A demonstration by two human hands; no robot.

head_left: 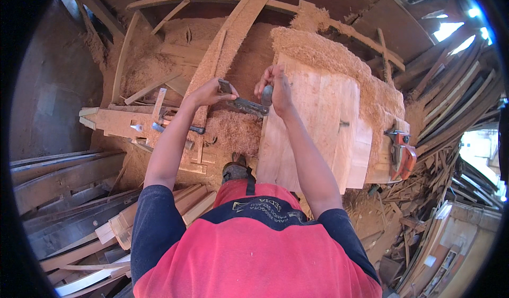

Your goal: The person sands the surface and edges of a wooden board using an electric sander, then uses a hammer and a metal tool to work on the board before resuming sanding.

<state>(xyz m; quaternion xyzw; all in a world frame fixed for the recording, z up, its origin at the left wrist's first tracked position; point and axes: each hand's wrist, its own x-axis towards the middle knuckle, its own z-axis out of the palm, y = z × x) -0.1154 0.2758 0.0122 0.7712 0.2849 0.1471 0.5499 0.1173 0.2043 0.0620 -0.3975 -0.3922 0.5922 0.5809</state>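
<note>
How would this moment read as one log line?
left hand: gripping dark tool | right hand: at tool's other end | nearby: pale boards, wood shavings

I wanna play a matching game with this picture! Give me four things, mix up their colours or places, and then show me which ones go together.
Things:
1. Dark metal tool
2. Power tool
3. Wood shavings
4. Shirt

Colours or places:
A. Heaped along the far edge of the pale boards
B. Has short dark sleeves
C. Orange-red and black
D. Held in the fingers of the left hand

Right pairs: 1-D, 2-C, 3-A, 4-B
</note>
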